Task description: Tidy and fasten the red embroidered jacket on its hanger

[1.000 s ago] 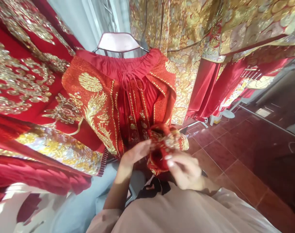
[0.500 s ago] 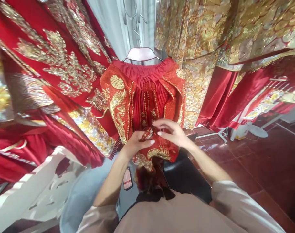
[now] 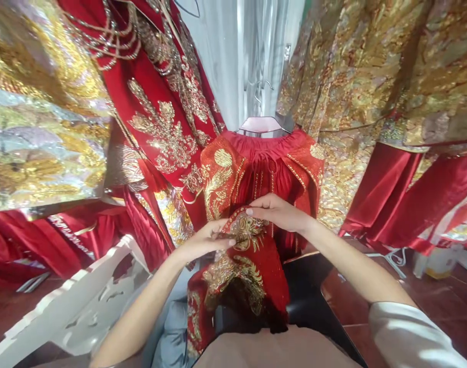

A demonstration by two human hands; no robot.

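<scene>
A red skirt with gold embroidery (image 3: pixel 256 168) hangs from a pale hanger (image 3: pixel 264 125) straight ahead of me. One embroidered red panel (image 3: pixel 248 266) of it is lifted toward me and drapes down over my lap. My left hand (image 3: pixel 202 240) pinches the panel's left upper edge, fingers closed on the cloth. My right hand (image 3: pixel 281 212) grips the panel's top edge from above, fingers curled over it. The two hands are a short way apart.
Red and gold embroidered garments (image 3: pixel 156 102) hang close on the left, gold brocade robes (image 3: pixel 371 76) on the right. A white carved chair back (image 3: pixel 75 306) is at lower left, a black seat (image 3: pixel 310 301) under the cloth, red floor tiles (image 3: pixel 440 312) at right.
My view has tilted up and moved nearer the hanging skirt. Both hands have risen with the panel, which now hangs spread out below them instead of bunched.
</scene>
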